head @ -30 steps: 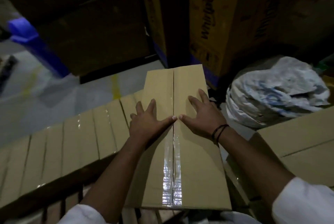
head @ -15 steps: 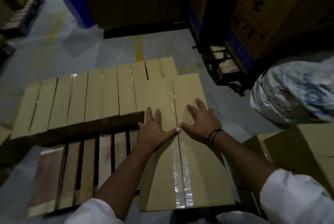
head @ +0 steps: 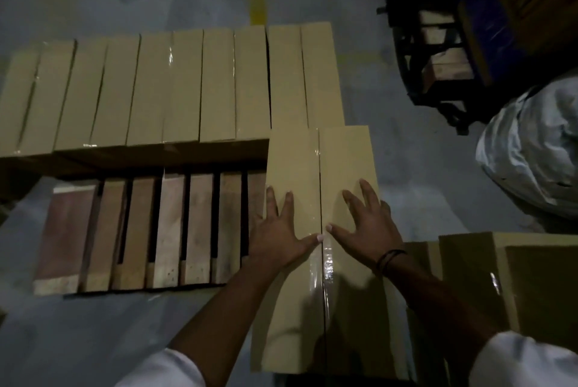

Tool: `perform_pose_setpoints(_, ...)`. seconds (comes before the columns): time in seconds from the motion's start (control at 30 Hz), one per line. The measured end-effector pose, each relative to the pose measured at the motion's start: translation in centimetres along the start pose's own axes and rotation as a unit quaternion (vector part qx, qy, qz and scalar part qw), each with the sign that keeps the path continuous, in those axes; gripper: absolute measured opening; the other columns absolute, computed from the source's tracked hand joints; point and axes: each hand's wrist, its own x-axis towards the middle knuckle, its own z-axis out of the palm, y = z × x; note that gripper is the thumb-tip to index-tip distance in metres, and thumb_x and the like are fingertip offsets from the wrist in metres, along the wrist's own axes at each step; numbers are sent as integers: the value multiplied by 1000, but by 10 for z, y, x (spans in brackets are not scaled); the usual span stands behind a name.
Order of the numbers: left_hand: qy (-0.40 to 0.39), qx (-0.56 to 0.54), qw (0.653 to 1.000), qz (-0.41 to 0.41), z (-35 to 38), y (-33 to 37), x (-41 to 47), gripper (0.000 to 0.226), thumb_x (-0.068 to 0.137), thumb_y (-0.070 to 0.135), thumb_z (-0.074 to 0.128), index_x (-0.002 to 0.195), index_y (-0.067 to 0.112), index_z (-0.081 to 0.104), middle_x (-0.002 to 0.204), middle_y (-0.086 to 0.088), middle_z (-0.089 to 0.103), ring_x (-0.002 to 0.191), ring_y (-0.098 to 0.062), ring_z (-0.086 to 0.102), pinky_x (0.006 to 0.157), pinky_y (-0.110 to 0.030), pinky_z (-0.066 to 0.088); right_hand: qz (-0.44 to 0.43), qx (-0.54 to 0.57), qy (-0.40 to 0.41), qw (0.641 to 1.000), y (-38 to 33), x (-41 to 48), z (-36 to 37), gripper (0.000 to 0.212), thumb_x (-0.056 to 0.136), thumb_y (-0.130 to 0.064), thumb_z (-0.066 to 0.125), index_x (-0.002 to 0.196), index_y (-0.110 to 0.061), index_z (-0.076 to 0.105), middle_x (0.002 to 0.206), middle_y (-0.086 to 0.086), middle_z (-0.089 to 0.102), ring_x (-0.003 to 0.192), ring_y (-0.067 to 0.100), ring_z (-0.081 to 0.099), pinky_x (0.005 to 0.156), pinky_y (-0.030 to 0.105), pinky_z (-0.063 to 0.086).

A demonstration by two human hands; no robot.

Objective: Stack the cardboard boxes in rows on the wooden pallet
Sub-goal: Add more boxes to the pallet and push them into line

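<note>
Left hand (head: pixel 278 230) and right hand (head: pixel 366 227) lay flat on top of the cardboard box (head: pixel 344 161), fingers spread wide and gripping nothing, thumbs meeting at its taped seam (head: pixel 323 264). That box sat at the right end of the wooden pallet (head: pixel 169 230), its far end against the finished back row of boxes (head: pixel 187 86). It was probably being pressed snug to start a second row squarely. No writing was legible on any carton.

No readable text (even on cardboard boxes (head: pixel 187 86))
</note>
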Motion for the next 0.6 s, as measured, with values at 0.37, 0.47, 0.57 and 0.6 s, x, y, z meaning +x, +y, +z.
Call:
perform_pose_setpoints(0.37,30,-10,1000,-1,96,-46,74,116,77,81,61,161,41,-9,158,10,-45,149,-53,17,113,-60,38,-47,7,-7,999,63,64,98,87,83,-71,60,156,-35,29,168,-9,-5,147,44,12,109,58,37)
perform_pose_setpoints(0.47,38,-8,999,-6,112,-55,91,117,76,82,61,160,42,-11,156,9,-47,149,-54,16,113,-60,37,-58,15,0,998,73,81,119,86,83,-70,61,156,-34,30,168,-8,-5,148,44,11,109,58,36)
perform_pose_setpoints(0.57,37,-3,999,-10,121,-59,110,117,77,82,61,159,44,-12,157,9,-47,147,-53,18,113,-56,35,-62,16,11,998,78,99,132,86,84,-69,61,155,-34,30,168,-8,-5,147,44,13,110,56,36)
perform_pose_setpoints(0.6,37,0,999,-9,123,-59,117,117,77,81,61,160,43,-12,157,8,-46,147,-53,18,114,-55,34,-60,15,14,998,81,104,135,85,84,-68,61,155,-34,30,168,-9,-5,148,44,13,111,56,35)
